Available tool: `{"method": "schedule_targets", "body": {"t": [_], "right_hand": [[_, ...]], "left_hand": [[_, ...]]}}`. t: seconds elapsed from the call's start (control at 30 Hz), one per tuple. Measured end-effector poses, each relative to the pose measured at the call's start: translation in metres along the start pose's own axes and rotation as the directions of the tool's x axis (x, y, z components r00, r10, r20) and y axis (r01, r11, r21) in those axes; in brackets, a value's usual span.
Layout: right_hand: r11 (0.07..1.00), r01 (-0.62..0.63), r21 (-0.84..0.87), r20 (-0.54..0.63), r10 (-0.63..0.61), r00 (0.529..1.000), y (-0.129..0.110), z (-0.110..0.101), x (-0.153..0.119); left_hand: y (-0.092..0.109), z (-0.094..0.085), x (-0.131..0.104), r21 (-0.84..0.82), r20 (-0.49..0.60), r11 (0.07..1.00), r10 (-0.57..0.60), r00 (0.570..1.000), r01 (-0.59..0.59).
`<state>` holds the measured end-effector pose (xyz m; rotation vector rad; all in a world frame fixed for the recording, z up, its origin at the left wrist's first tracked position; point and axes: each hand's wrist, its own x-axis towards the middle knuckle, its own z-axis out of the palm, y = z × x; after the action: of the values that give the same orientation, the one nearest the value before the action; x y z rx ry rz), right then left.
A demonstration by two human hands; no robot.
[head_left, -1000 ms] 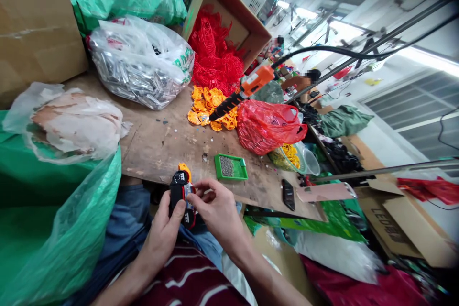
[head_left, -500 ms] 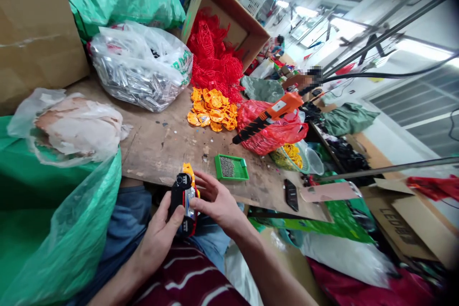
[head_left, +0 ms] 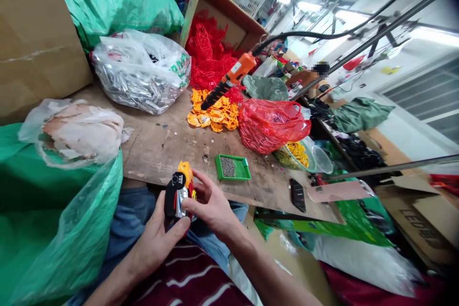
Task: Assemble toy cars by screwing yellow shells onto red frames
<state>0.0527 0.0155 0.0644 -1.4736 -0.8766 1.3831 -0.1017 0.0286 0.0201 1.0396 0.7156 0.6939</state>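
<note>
A toy car (head_left: 182, 196) in black, orange, red and silver is held over my lap, just off the near edge of the table. My left hand (head_left: 161, 239) is closed around its black side, with the thumb along the lower end. On the other side my right hand (head_left: 211, 205) grips it, thumb on the silver middle and fingers behind the orange part. The hands hide the car's lower end. Beyond them on the table lies a green tray (head_left: 244, 172) of small screws (head_left: 227, 167). An orange and black electric screwdriver (head_left: 229, 79) hangs over a pile of orange plastic parts (head_left: 217, 117).
A bag of silver parts (head_left: 143, 91) stands at the back left, beside a cardboard box (head_left: 39, 33). Red plastic parts (head_left: 211, 62) spill from a tipped box (head_left: 229, 5). To the right are a red bag (head_left: 268, 124), a basket of yellow parts (head_left: 299, 153) and a black phone-like object (head_left: 297, 195).
The hanging screwdriver has swung left, from over the red bag to over the orange parts. Both hands still hold the toy car, which has turned and shifted slightly left.
</note>
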Motion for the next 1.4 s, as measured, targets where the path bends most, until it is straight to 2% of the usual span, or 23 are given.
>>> {"method": "schedule_targets", "body": {"t": [0.27,0.43,0.53,0.67,0.8,0.9,1.1,1.23,1.4], "right_hand": [[1.0,-0.025,-0.015,0.018,0.025,1.0,-0.002,-0.01,-0.005],[0.996,-0.043,-0.082,-0.067,0.038,0.997,-0.005,-0.007,-0.011],[0.99,0.004,-0.141,-0.118,-0.021,0.993,-0.003,-0.007,-0.015],[0.948,0.056,-0.312,-0.194,-0.122,0.973,0.0,-0.007,-0.018],[0.847,0.155,-0.509,-0.293,-0.34,0.894,0.001,-0.005,-0.023],[0.76,0.248,-0.6,-0.248,-0.472,0.846,0.002,-0.003,-0.028],[0.705,0.35,-0.617,-0.162,-0.549,0.82,0.005,-0.004,-0.034],[0.663,0.388,-0.64,-0.142,-0.598,0.789,0.007,-0.007,-0.034],[0.633,0.406,-0.659,-0.108,-0.614,0.782,0.013,-0.007,-0.033]], "left_hand": [[-0.001,0.011,-0.003,-0.062,0.006,0.998,-0.022,1.0,0.022],[0.003,0.021,-0.004,-0.013,-0.031,0.999,-0.053,0.998,0.052],[0.004,0.025,-0.005,0.037,-0.077,0.996,-0.076,0.994,0.079],[0.004,0.029,-0.006,0.102,-0.108,0.991,-0.08,0.991,0.092],[0.002,0.03,-0.005,0.142,-0.128,0.987,-0.063,0.99,0.081],[0.001,0.032,-0.004,0.173,-0.137,0.982,-0.05,0.989,0.074],[-0.004,0.035,-0.004,0.169,-0.171,0.982,-0.056,0.984,0.085],[-0.006,0.033,-0.005,0.063,-0.119,0.997,-0.032,0.992,0.04],[-0.009,0.031,-0.003,-0.052,-0.101,0.999,-0.001,0.995,-0.005]]}}
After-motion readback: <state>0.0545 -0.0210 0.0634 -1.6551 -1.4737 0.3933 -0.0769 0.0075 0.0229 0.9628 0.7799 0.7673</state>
